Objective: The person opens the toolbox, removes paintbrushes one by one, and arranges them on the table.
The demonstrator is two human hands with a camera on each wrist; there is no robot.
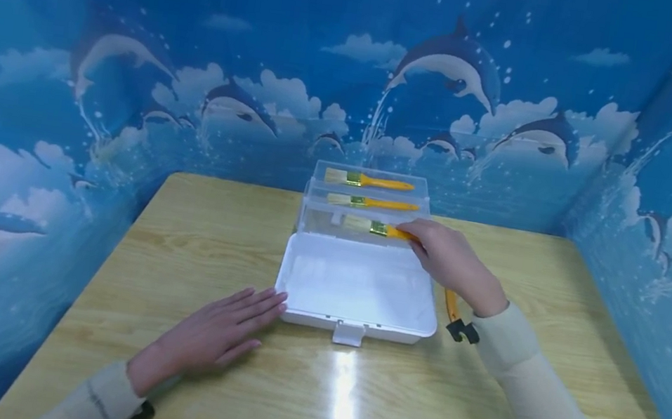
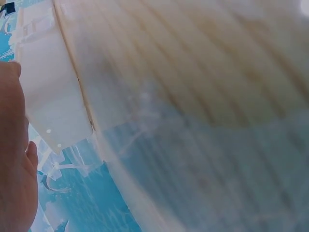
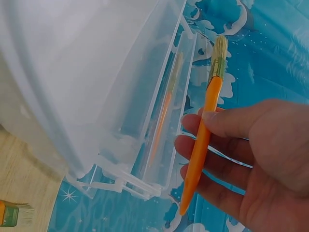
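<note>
A white storage box [image 1: 358, 283] stands with its lid back and its clear tiered trays [image 1: 316, 215] raised behind. My right hand [image 1: 448, 252] pinches the orange handle of a paintbrush [image 3: 207, 116] between thumb and fingers, its pale bristles over the lowest tray in the head view. One paintbrush [image 1: 378, 182] lies in the top tray, and another paintbrush [image 1: 378, 204] in the middle one, both with bristles to the left. My left hand [image 1: 218, 332] lies with fingers extended, fingertips at the box's front left corner.
To the right of the box, partly under my right forearm, an orange handle [image 1: 451, 304] shows on the wooden table [image 1: 205, 235]. A white latch [image 1: 348, 334] juts from the box's front. Blue dolphin-print sheeting [image 1: 305, 57] surrounds the table at the back and sides.
</note>
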